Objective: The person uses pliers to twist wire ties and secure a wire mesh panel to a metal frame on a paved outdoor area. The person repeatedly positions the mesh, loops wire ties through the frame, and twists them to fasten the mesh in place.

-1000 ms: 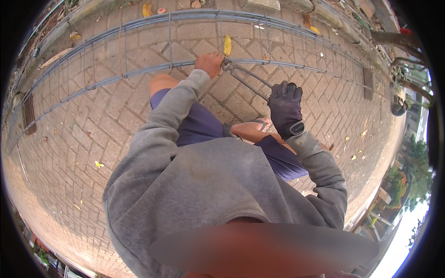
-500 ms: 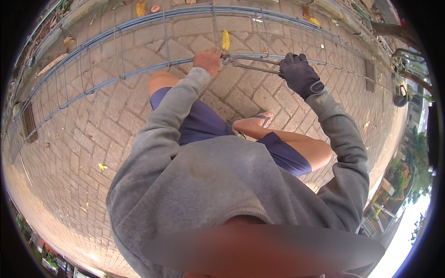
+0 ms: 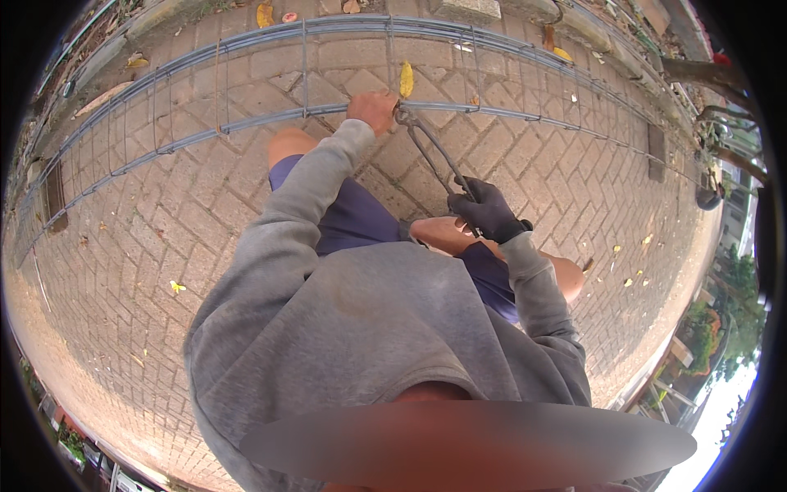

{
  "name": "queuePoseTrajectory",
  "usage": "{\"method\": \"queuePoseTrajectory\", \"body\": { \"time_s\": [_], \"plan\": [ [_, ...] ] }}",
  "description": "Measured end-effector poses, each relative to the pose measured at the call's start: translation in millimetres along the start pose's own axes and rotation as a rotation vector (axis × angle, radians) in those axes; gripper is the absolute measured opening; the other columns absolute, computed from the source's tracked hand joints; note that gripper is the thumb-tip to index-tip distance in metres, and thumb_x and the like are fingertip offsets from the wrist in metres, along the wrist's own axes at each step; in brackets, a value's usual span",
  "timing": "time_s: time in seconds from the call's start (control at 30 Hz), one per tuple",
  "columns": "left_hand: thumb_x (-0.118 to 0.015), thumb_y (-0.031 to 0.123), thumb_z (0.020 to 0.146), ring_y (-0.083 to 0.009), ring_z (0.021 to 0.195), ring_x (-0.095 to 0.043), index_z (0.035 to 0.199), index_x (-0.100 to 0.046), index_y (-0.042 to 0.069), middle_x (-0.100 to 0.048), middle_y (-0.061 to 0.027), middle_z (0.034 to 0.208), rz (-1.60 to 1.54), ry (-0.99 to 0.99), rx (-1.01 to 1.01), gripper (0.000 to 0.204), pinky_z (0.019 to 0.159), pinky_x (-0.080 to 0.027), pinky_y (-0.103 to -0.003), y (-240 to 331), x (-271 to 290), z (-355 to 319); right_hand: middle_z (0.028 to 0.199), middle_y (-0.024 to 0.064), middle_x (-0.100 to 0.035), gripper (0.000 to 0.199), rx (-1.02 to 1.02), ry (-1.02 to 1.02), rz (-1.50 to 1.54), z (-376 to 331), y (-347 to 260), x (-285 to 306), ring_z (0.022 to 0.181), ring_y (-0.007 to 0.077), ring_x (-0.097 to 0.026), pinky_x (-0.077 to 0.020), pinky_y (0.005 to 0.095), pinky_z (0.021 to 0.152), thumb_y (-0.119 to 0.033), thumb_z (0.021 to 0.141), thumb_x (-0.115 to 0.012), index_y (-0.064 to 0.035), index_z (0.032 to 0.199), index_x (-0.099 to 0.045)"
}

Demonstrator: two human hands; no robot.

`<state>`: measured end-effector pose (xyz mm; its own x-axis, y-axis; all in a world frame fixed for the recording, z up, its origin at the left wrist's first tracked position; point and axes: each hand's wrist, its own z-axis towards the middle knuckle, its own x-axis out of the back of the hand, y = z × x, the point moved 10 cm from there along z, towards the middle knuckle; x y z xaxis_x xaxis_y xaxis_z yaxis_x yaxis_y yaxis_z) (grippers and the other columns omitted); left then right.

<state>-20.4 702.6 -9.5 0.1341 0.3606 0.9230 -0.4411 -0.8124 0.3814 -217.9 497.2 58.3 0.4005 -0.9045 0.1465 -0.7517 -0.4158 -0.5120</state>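
Note:
A long cage of steel reinforcing bars (image 3: 270,119) curves across the upper part of the head view, with thin square ties spaced along it. My bare left hand (image 3: 373,112) is closed around its near bar. Long-handled pincers (image 3: 407,119) have their jaws at that bar, just right of my left fingers; whether they bite on wire there is too small to tell. My right hand (image 3: 485,209), in a dark glove, is closed on the handle ends, low and near my right leg. The handles slant from the bar down to the right, slightly apart.
Brick paving (image 3: 197,213) lies under everything. A yellow leaf (image 3: 407,79) rests inside the cage beyond the pincers. Blocks (image 3: 656,152) stand beneath the cage toward both ends. A concrete kerb (image 3: 590,49) runs along the far side. My bent legs are close behind the cage.
My right hand has swung the pincer handles from pointing right, along the bar, to pointing down toward me. The jaws and my left hand stay at nearly the same spot.

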Motion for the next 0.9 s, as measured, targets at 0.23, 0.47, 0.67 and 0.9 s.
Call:
{"method": "queuePoseTrajectory", "body": {
  "time_s": [0.23,0.47,0.67,0.9],
  "plan": [
    [-0.066,0.016,0.084,-0.031,0.087,-0.073,0.093,-0.068,0.01,-0.072,-0.009,0.093,-0.012,0.016,-0.007,0.011,0.073,-0.058,-0.046,2.2,1.8,-0.7,0.079,0.0156,-0.065,0.055,-0.017,-0.137,-0.179,-3.9,-28.1,-8.0,0.076,0.0242,-0.07,-0.0533,0.0368,0.07,-0.024,0.074,-0.086,0.005,0.114,-0.061],
    [-0.067,0.018,0.085,-0.032,0.087,-0.073,0.095,-0.068,0.011,-0.072,-0.0093,0.092,-0.06,0.028,-0.001,0.012,0.074,-0.057,-0.047,0.2,-3.0,1.3,0.115,0.0222,-0.06,0.031,0.349,0.736,-1.439,-52.4,-100.4,31.0,0.096,0.0374,-0.067,-0.0434,0.05,0.088,-0.024,0.083,-0.074,0.0002,0.101,-0.066],
    [-0.071,0.024,0.085,-0.0328,0.087,-0.072,0.094,-0.068,0.012,-0.07,-0.0101,0.092,-0.041,0.023,0.012,0.015,0.071,-0.056,-0.048,2.3,-0.9,-0.7,0.103,0.0131,-0.061,0.021,0.391,0.604,-1.328,-24.0,-89.6,65.2,0.091,0.0315,-0.067,-0.0458,0.0456,0.085,-0.026,0.094,-0.067,-0.0055,0.093,-0.069],
    [-0.073,0.023,0.086,-0.0328,0.087,-0.071,0.091,-0.067,0.01,-0.069,-0.0104,0.09,-0.091,0.066,0.042,0.016,0.072,-0.056,-0.047,3.4,10.9,-0.4,0.114,0.0133,-0.062,0.023,0.434,0.482,-1.307,0.7,-83.4,87.9,0.091,0.0372,-0.069,-0.0508,0.0497,0.089,-0.028,0.095,-0.066,-0.0051,0.098,-0.068]
  ]
}}
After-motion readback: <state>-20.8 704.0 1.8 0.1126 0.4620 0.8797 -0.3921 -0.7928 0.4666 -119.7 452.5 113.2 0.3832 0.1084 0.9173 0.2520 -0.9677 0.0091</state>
